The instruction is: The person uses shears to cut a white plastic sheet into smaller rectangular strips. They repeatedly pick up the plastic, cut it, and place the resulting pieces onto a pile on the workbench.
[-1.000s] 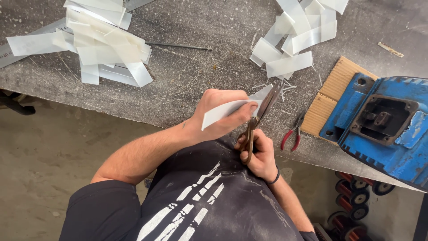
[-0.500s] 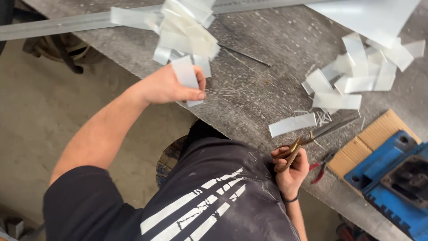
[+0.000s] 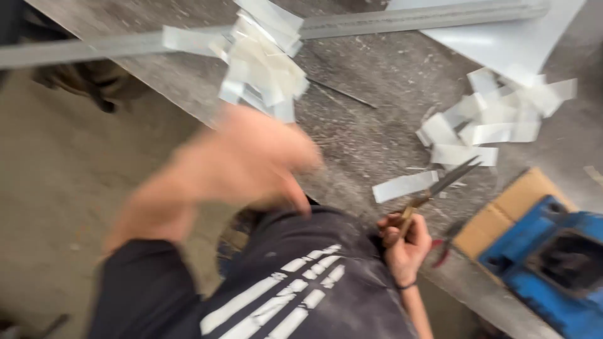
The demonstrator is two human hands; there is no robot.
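Note:
My right hand [image 3: 407, 242] grips the handles of metal snips [image 3: 440, 187], whose blades point up and right over the grey workbench [image 3: 370, 141]. A single cut white strip [image 3: 403, 186] lies on the bench just left of the blades. My left hand [image 3: 264, 157] is blurred with motion, hanging near the bench's front edge below a pile of white strips [image 3: 257, 59]; nothing shows in it. A second pile of white strips [image 3: 493, 119] lies on the right.
A long grey metal bar [image 3: 402, 22] runs along the back of the bench, with a pale sheet [image 3: 502, 41] beside it. A blue machine [image 3: 553, 270] and a wooden block [image 3: 509, 210] stand at the right. Red-handled pliers [image 3: 445, 248] lie near my right hand.
My left hand carried a cut strip to the left pile, let it go and has drawn back toward my body. The right hand with the snips stayed put.

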